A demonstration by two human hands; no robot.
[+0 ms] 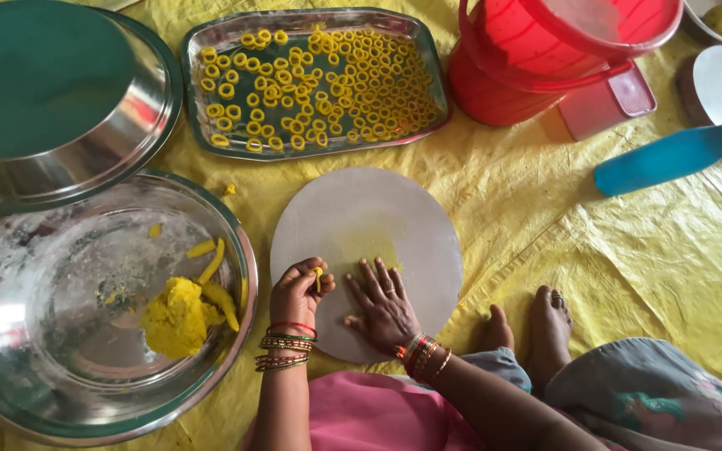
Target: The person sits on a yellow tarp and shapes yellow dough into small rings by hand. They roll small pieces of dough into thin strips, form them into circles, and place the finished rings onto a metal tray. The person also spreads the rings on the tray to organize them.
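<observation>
Head view: dough piece (318, 276) half-hidden by left hand (297, 293)

yellow plastic sheet (545, 234), crinkled, covering floor

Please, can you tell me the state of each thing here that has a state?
left hand: pinching a small dough piece
right hand: flat, pressed on the round board
steel bowl: holding a yellow dough lump
steel tray: full of yellow dough rings
</observation>
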